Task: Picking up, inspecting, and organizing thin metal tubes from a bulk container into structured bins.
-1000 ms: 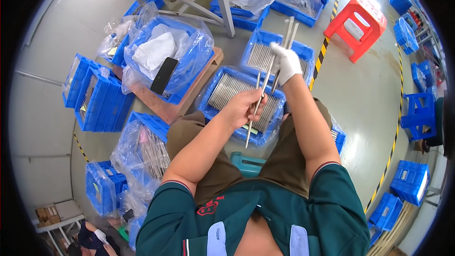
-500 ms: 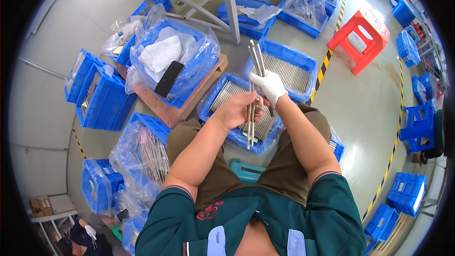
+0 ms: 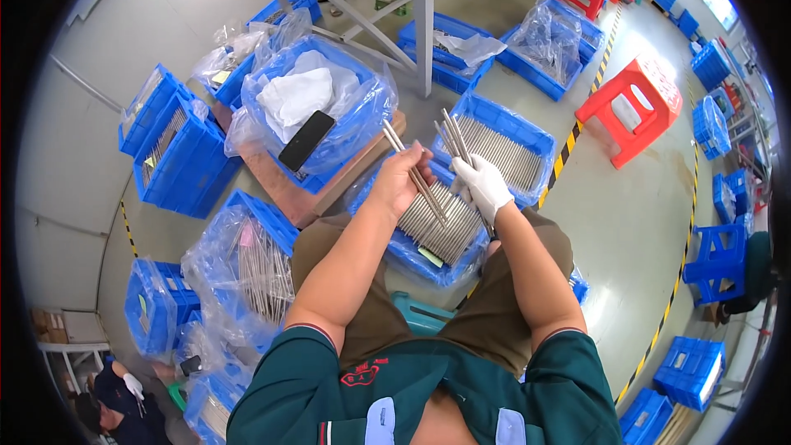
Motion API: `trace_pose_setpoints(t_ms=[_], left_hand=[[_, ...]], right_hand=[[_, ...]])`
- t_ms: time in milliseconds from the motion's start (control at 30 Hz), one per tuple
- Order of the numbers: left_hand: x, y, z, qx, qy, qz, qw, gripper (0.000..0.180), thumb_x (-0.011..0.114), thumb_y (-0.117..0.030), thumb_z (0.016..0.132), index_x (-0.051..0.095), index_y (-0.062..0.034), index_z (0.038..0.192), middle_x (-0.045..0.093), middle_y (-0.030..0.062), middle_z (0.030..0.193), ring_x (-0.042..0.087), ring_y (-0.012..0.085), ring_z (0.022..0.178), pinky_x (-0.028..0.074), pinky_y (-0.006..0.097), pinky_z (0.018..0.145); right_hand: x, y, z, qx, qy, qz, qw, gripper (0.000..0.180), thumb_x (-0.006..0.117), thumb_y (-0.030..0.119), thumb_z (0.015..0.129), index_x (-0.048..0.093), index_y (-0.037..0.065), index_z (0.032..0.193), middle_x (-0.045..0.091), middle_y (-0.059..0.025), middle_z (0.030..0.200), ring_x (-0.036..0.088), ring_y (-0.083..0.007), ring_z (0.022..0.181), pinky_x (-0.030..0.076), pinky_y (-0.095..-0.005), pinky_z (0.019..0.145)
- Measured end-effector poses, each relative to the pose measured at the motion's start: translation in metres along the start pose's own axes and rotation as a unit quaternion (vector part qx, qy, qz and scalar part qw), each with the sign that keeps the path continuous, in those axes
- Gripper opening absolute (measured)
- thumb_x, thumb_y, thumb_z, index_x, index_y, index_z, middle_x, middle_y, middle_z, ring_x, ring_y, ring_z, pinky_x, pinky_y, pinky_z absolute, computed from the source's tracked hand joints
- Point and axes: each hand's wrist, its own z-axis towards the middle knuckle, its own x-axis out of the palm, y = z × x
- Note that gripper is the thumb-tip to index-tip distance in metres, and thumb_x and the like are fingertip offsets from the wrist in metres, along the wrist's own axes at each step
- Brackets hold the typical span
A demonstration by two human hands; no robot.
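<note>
Two rod bundles (image 3: 416,177), ends perhaps hand-hidden

Green short-sleeved shirt, brown shorts, white glove (image 3: 484,185) on right grip.

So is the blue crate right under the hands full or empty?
Partly full: blue crate holds a layer of metal rods beneath left hand and gloved right hand.

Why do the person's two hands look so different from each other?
The right hand wears a white glove; the left hand is bare. The right hand grips a small bundle of metal rods pointing up and away, while the left hand holds just a couple of thin rods slanting across it. Both hands hold rods above the blue crate of rods.
</note>
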Motion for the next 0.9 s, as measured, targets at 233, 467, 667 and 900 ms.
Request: trace_pose_setpoints(t_ms=[233,467,667,900], left_hand=[[0.002,-0.002,0.013,0.045,-0.032,-0.082,0.995,0.027,0.058,-0.031,0.089,0.059,-0.0039,0.088,0.05,0.0007,0.068,0.049,0.0136,0.061,0.044,0.031,0.056],[0.011,0.002,0.009,0.036,0.025,-0.069,0.997,0.032,0.056,-0.034,0.09,0.058,-0.0024,0.094,0.048,0.0007,0.068,0.048,0.0123,0.062,0.044,0.03,0.06],[0.017,0.025,0.005,0.019,0.036,0.028,0.999,0.028,0.057,-0.03,0.09,0.06,-0.0031,0.096,0.048,-0.0029,0.068,0.045,0.008,0.06,0.04,0.024,0.055],[0.022,0.039,0.001,0.041,0.018,0.095,0.994,0.019,0.054,-0.026,0.091,0.061,-0.0084,0.094,0.048,-0.0048,0.067,0.042,0.0062,0.055,0.034,0.021,0.049]], right_hand=[[0.004,0.011,-0.02,-0.021,0.04,-0.033,0.998,0.028,0.05,0.029,0.09,0.053,0.002,0.092,0.059,-0.0051,0.064,0.046,-0.0083,0.045,0.036,-0.0234,0.039],[0.007,0.003,-0.016,-0.051,-0.002,-0.089,0.995,0.029,0.052,0.026,0.088,0.055,-0.001,0.094,0.06,-0.0092,0.065,0.055,-0.0145,0.048,0.042,-0.029,0.045],[0.013,0.003,-0.009,-0.043,-0.057,0.027,0.997,0.015,0.051,0.018,0.087,0.051,0.004,0.088,0.056,-0.0038,0.063,0.047,-0.0079,0.042,0.035,-0.0214,0.035],[0.02,-0.02,0.009,-0.098,-0.119,0.054,0.987,0.015,0.056,0.015,0.084,0.057,0.002,0.091,0.055,-0.0063,0.061,0.052,-0.0128,0.047,0.038,-0.0248,0.041]])
